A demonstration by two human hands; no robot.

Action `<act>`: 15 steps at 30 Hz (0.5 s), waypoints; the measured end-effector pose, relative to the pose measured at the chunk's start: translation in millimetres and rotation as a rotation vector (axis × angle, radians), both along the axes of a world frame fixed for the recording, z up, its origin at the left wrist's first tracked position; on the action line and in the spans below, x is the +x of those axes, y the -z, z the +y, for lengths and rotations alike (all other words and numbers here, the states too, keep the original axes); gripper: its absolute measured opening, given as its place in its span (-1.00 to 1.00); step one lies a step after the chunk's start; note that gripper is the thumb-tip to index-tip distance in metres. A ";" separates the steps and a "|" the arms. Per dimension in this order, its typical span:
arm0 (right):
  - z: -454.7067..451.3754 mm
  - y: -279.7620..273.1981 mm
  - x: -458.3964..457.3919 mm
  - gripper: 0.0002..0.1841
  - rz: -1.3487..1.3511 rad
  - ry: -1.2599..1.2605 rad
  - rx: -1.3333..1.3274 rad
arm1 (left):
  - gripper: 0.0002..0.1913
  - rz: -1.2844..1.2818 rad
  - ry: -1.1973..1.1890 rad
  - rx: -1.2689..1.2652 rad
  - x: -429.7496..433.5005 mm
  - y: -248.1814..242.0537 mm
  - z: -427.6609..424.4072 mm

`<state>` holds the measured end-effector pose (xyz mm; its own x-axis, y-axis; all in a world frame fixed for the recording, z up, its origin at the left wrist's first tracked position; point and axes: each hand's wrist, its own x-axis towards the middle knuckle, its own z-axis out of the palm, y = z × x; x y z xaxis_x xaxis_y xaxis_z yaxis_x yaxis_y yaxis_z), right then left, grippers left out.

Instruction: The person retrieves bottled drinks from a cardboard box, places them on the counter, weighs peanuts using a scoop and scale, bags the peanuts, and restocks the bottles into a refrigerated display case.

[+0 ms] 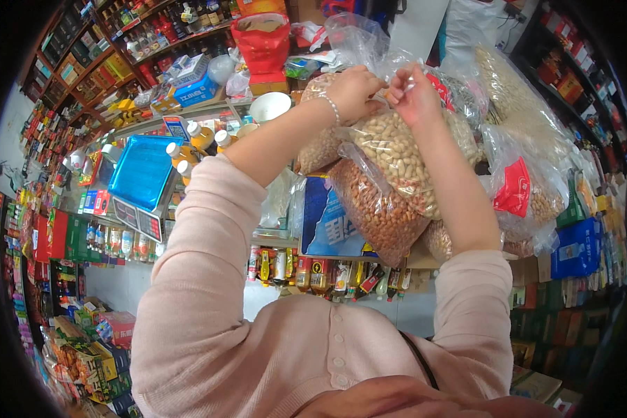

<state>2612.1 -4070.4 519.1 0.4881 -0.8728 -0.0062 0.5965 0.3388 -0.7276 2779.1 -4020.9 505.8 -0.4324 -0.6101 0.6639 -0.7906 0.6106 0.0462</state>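
Observation:
My left hand [359, 95], with a beaded bracelet at the wrist, pinches the gathered neck of a clear plastic bag of unshelled peanuts [397, 151]. Beside it, my right hand [415, 96] has curled fingers at the same neck; whether they grip the plastic is hard to tell. This bag leans on a clear bag of reddish-brown shelled nuts [379, 214]. Partly under my left forearm is another bag of pale nuts or beans [318, 149]. A blue printed box [316, 222] lies beneath the reddish-brown bag.
Left on the glass counter stand a scale with a blue tray [145, 170], orange drink bottles [201, 137] and a white bowl [270, 107]. Behind is a red bag [261, 44]. More clear bags [541, 201] crowd the right. Bottles [318, 274] line the counter's near side.

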 end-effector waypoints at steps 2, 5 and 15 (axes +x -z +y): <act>-1.0 -3.2 1.7 -0.59 -0.002 0.017 0.128 | -0.76 0.003 -0.016 -0.096 -1.8 7.2 -2.6; 1.1 -10.5 0.2 -0.63 -0.026 -0.024 -0.210 | -0.82 0.179 -0.049 0.055 0.0 13.8 -4.1; 57.7 -40.4 -22.4 -0.69 1.333 0.837 -1.451 | -0.84 0.735 0.210 0.821 37.6 8.7 -11.3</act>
<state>2589.7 -4012.7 559.5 0.3559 -0.5293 0.7702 -0.6870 -0.7069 -0.1683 2816.7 -4032.2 497.1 -0.2467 -0.9413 0.2303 -0.2906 0.2986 0.9091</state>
